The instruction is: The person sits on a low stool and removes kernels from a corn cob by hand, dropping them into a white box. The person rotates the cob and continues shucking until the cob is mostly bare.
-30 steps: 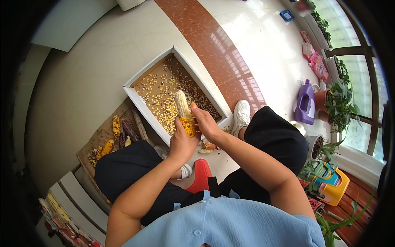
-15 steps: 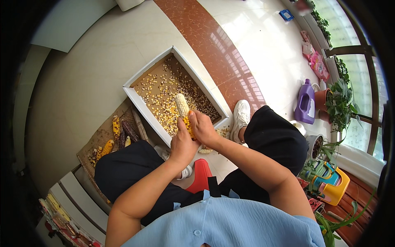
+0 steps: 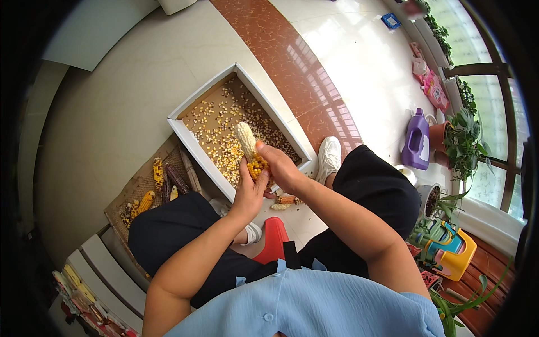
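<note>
Our left hand [image 3: 247, 195] and right hand [image 3: 282, 169] both have their fingers closed around the near, yellow-kernelled part of one corn cob [image 3: 246, 140], touching it from either side, so neither is nearer. The cob lies over the near part of a white-walled box [image 3: 193, 145] of loose kernels [image 3: 227, 160], its long axis running far and slightly left, bare pale end farthest.

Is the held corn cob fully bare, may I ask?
No, yellow kernels show on the lower part of the corn cob between the left hand and right hand.
</note>
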